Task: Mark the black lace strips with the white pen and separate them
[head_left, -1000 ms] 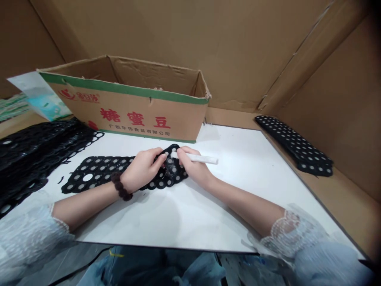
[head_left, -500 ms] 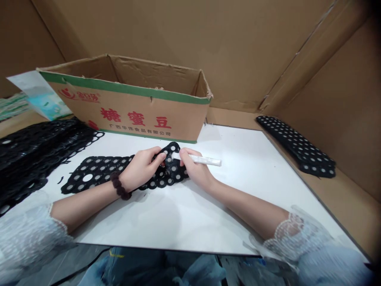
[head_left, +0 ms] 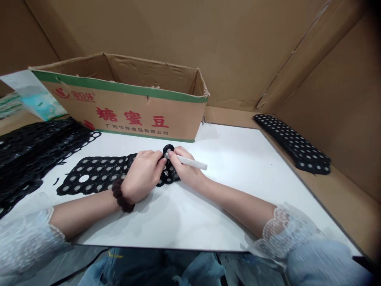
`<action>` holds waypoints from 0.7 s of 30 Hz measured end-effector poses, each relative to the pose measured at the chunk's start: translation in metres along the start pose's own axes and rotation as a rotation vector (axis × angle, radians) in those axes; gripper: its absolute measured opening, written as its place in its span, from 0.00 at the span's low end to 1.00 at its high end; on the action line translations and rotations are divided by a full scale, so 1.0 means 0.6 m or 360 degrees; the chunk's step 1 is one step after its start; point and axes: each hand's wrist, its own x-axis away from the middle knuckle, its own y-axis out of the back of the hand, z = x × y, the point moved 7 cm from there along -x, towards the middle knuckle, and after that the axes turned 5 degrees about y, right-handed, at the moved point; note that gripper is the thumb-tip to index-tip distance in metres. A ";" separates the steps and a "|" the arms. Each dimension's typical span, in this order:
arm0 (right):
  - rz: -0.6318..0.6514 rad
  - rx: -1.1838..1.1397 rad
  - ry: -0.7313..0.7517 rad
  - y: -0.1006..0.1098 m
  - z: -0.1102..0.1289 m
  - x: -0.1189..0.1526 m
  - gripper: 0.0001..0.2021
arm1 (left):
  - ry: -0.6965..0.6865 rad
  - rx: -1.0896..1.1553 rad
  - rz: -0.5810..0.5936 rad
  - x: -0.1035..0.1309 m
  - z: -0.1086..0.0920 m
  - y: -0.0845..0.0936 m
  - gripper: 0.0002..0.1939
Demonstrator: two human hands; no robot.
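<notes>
Evidently thin and light, the black strip lies across the middle of the white surface, its left part flat, its right part passing beneath the left hand and between both hands. Its linked rings, set with pale discs, look soft enough to bend and somewhat slick; they would probably sag without support and could tear at the narrow joins. A pinch at the rim, close to the ring being worked, seems the best hold. The left hand does roughly that: its fingers are pinched on the strip near the right end, with the wrist just in front of it. The right hand grips a white stick between its fingers, tip against or just at an end ring; the fingertips hide the exact contact. The stick looks light and rigid, best held near the tip for control.

Around them, at far left, a bag leans by the box. Below it, a shiny black heap spreads onto the surface, near the strip's left end, with a loose scrap between. The box stands behind strip and hands, limiting reach away from the body. Rightward, the surface gives the right arm room; beyond its edge rests a dotted black stack, well apart, beside a cardboard wall.
</notes>
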 end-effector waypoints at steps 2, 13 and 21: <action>-0.0035 0.0009 0.0021 0.003 0.000 -0.001 0.15 | -0.0012 -0.0048 -0.0016 -0.001 -0.003 0.000 0.12; 0.0087 -0.0173 -0.0095 0.026 -0.009 0.008 0.17 | 0.0201 0.0460 0.0118 -0.021 0.043 0.007 0.14; 0.0153 -0.0037 0.0141 0.025 0.010 0.005 0.15 | 0.0316 0.0954 0.0337 -0.022 0.047 -0.006 0.15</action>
